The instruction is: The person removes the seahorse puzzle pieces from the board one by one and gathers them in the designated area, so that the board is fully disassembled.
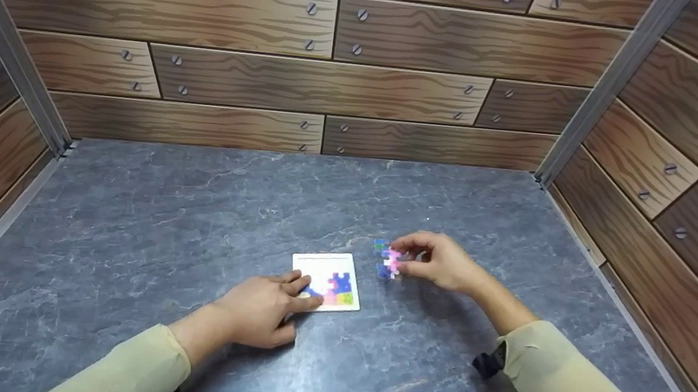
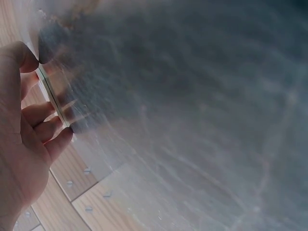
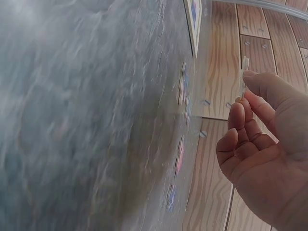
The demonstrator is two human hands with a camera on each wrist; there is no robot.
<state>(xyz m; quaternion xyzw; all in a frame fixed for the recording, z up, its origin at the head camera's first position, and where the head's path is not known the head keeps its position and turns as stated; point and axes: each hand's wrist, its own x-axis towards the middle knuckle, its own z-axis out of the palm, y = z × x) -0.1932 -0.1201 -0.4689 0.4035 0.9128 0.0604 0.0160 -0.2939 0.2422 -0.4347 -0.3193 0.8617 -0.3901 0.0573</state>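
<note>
A square white-framed jigsaw board (image 1: 325,257) lies on the table, with blue, pink and yellow-green pieces fitted along its lower and right parts. My left hand (image 1: 261,311) rests on the board's left side with fingers extended, covering some of it. The left wrist view shows the board's thin edge (image 2: 54,98) along those fingertips. To the right of the board, my right hand (image 1: 442,264) is over several loose jigsaw pieces (image 1: 389,261). Between its thumb and fingers it pinches a thin jigsaw piece (image 3: 244,77), seen edge-on and raised off the table; its picture cannot be made out.
The grey marbled table (image 1: 194,207) surrounds the board. Wood-patterned walls (image 1: 238,80) stand at the back and both sides, with metal posts (image 1: 612,87) at the corners. Loose pink (image 3: 179,156) and blue (image 3: 171,197) pieces lie flat below my right hand.
</note>
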